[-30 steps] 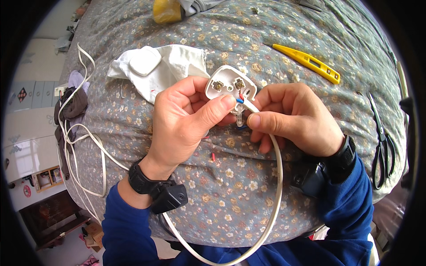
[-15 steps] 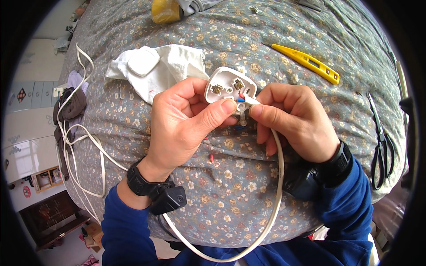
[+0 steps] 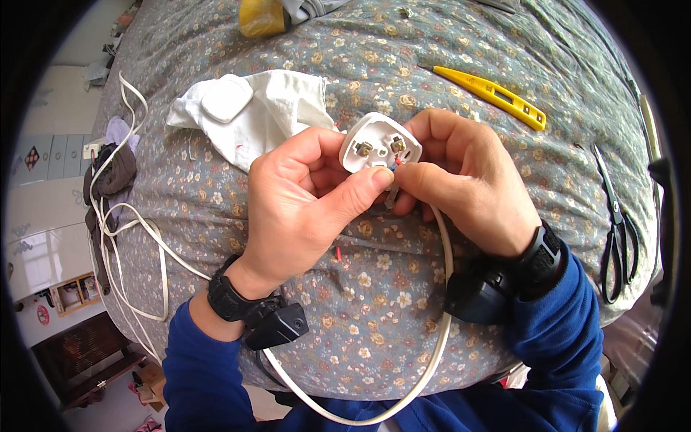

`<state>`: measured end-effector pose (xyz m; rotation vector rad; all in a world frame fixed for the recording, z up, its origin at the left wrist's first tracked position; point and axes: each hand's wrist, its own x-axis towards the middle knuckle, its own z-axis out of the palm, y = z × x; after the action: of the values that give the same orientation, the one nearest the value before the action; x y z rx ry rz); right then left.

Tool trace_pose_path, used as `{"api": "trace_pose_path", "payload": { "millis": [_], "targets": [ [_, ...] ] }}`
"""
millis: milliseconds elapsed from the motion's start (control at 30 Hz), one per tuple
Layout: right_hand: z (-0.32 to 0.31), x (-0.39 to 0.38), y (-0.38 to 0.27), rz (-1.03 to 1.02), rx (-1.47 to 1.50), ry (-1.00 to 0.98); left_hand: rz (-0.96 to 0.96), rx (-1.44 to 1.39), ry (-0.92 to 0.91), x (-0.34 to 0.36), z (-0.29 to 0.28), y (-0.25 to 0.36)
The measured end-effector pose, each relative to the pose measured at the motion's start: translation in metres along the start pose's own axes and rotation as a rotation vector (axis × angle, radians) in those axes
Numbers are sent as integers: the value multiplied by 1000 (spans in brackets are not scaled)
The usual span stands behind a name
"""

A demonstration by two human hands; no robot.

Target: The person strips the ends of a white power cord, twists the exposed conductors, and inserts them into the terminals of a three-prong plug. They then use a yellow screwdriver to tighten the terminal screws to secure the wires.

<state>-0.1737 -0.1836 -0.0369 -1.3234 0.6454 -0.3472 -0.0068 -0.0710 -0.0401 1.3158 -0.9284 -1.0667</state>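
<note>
We are clamping the open plug (image 3: pixel 378 142) with 2 hands, our left hand (image 3: pixel 299 205) and right hand (image 3: pixel 471 183), near its red wire (image 3: pixel 398 162). The cord (image 3: pixel 447 252) is curving down from beneath our right hand. A cap (image 3: pixel 227 98) is lying on the cloth (image 3: pixel 295 104) beyond our left hand, a yellow tool (image 3: pixel 475 85) beyond our right, scissors (image 3: pixel 616 214) farther right.

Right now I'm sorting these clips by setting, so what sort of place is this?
Probably a bedroom in a home: a broad, bed-like surface covered in grey floral fabric fills the middle of the view, with glossy white cabinet-like panels and dark brown wooden furniture at its left.
</note>
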Motion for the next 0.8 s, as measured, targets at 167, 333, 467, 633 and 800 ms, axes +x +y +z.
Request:
{"api": "trace_pose_path", "payload": {
  "millis": [167,333,467,633,800],
  "targets": [
    [-2,1,1,37,15,-14,47,13,-27,-1,2,0],
    [0,0,2,42,33,-4,75,-11,-27,-1,4,-1],
    [3,-1,1,28,1,19,57,4,-24,0,2,-3],
    [5,-3,0,31,-11,45,37,-2,-28,1,1,-3],
    [4,-4,0,39,-5,45,34,-10,-34,1,1,-2]
  ]
}}
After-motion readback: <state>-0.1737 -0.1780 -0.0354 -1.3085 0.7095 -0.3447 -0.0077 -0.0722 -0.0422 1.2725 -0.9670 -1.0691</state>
